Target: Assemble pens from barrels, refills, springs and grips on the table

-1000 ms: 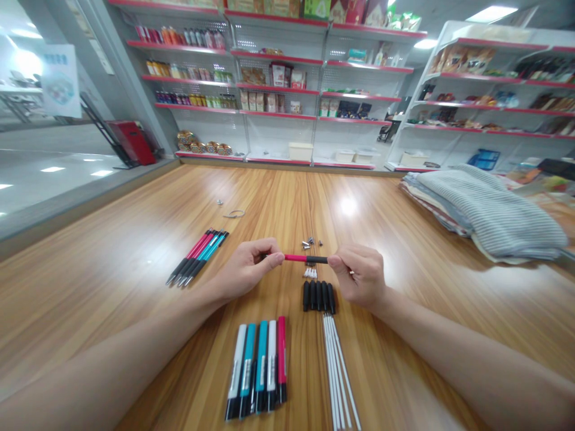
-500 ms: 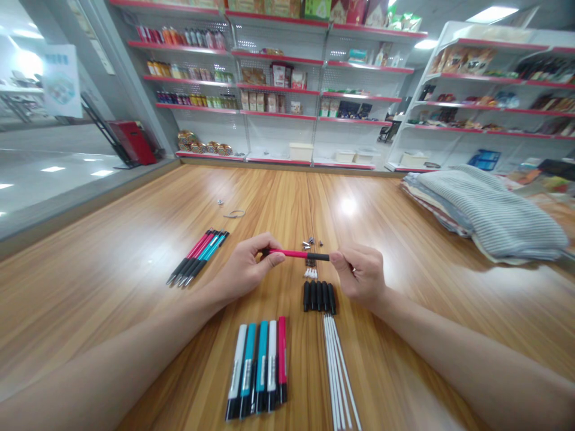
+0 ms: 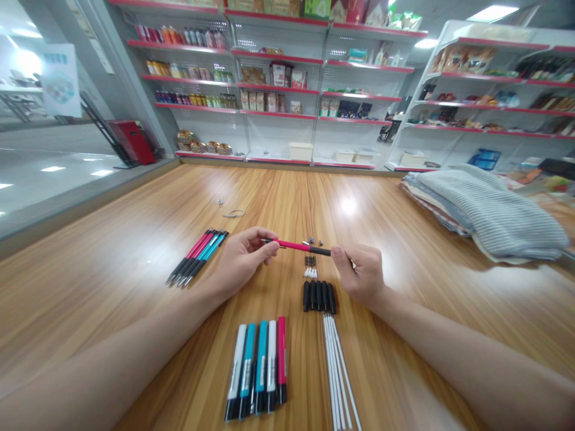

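A pink pen (image 3: 294,245) with a black grip is held level above the table between both hands. My left hand (image 3: 248,256) pinches its clip end, and my right hand (image 3: 360,269) is closed around the grip end, hiding the tip. Just below the pen lie small metal tips (image 3: 309,241), dark springs (image 3: 309,261) and white plastic pieces (image 3: 310,273). Closer to me is a row of black grips (image 3: 318,297), with thin white refills (image 3: 339,371) beneath them. White, blue and pink pen barrels (image 3: 260,362) lie side by side in front of my left hand.
Several pens (image 3: 197,257) with black grips lie together at the left. A wire loop (image 3: 234,213) and a small metal piece (image 3: 220,202) rest farther back. Folded cloth (image 3: 489,209) is piled on the right. Stocked shelves (image 3: 278,84) stand beyond the wooden table (image 3: 269,185).
The pen's left end has risen slightly, so it now slopes down to the right. My left fingers have loosened and shifted at the clip end, showing more of it.
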Action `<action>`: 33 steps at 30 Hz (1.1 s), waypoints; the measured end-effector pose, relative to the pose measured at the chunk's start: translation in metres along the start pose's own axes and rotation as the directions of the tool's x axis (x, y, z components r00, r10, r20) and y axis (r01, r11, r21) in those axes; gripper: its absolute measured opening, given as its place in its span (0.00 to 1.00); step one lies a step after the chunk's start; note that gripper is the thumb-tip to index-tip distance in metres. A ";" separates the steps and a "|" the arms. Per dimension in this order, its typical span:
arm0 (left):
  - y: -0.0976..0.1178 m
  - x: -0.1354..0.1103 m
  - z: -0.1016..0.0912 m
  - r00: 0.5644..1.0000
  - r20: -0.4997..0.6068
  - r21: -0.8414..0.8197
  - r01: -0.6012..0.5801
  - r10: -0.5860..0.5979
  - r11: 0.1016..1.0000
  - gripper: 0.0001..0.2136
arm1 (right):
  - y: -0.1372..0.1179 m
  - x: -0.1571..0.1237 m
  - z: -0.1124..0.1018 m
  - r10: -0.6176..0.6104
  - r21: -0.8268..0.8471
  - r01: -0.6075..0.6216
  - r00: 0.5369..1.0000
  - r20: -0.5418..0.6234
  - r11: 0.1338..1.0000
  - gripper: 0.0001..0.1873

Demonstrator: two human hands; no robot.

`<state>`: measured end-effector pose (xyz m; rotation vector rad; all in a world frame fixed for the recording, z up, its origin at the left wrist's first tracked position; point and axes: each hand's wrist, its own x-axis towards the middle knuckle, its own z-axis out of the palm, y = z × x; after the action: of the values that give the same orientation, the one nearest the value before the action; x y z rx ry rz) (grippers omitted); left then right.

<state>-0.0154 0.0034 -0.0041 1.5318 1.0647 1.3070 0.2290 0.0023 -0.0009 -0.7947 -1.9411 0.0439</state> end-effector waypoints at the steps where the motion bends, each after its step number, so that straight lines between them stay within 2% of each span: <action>1: -0.001 0.001 0.000 1.000 -0.021 -0.027 0.017 -0.017 1.000 0.13 | 0.000 0.000 0.000 0.000 0.012 0.000 1.000 0.027 1.000 0.21; 5: -0.002 0.005 0.000 0.994 -0.073 -0.159 0.071 -0.083 0.985 0.15 | 0.000 -0.003 0.002 -0.012 0.048 0.003 0.982 0.186 0.999 0.21; 10: -0.004 0.009 -0.002 0.990 -0.062 -0.372 0.095 -0.127 0.923 0.20 | -0.001 -0.006 0.004 -0.032 0.102 -0.004 0.934 0.356 0.995 0.20; 13: -0.005 0.009 -0.003 0.992 -0.068 -0.419 0.070 -0.108 0.905 0.19 | -0.001 -0.006 0.002 -0.011 0.140 -0.043 0.930 0.366 0.989 0.20; 18: -0.004 0.007 -0.002 0.993 -0.032 -0.399 0.092 -0.115 0.912 0.17 | 0.000 -0.004 0.003 0.051 0.116 -0.098 0.932 0.358 0.988 0.22; 29: -0.003 0.006 -0.002 0.993 0.031 -0.363 0.114 -0.110 0.925 0.12 | 0.001 -0.006 0.005 0.076 0.088 -0.114 0.932 0.355 0.990 0.22; 33: -0.002 0.006 -0.001 0.994 0.040 -0.417 0.110 -0.103 0.902 0.13 | 0.001 -0.006 0.004 0.066 0.087 -0.100 0.942 0.329 0.991 0.20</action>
<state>-0.0163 0.0096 -0.0043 1.1427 0.7793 1.3397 0.2277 0.0008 -0.0077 -0.8406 -2.1941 0.3435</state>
